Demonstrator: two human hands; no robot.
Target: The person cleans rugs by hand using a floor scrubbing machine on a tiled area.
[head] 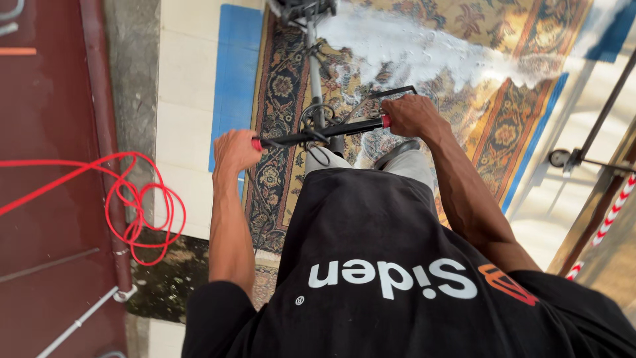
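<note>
My left hand (pixel 233 151) grips the left end of a black handlebar (pixel 318 132) with red tips. My right hand (pixel 411 116) is closed around the bar's right end, next to a thin black lever. From the bar a grey pole (pixel 315 73) runs forward to a machine head (pixel 301 10) at the top edge. Under it lies a patterned rug (pixel 278 119) with dark floral borders, and white foam (pixel 411 50) covers its far part. My black shirt and grey trousers fill the lower middle.
A red cable (pixel 142 205) lies coiled on the dark red floor at the left. A blue sheet (pixel 235 73) shows under the rug's edges. A metal frame and a red-and-white striped post (pixel 613 212) stand at the right. A white pipe (pixel 79 321) lies lower left.
</note>
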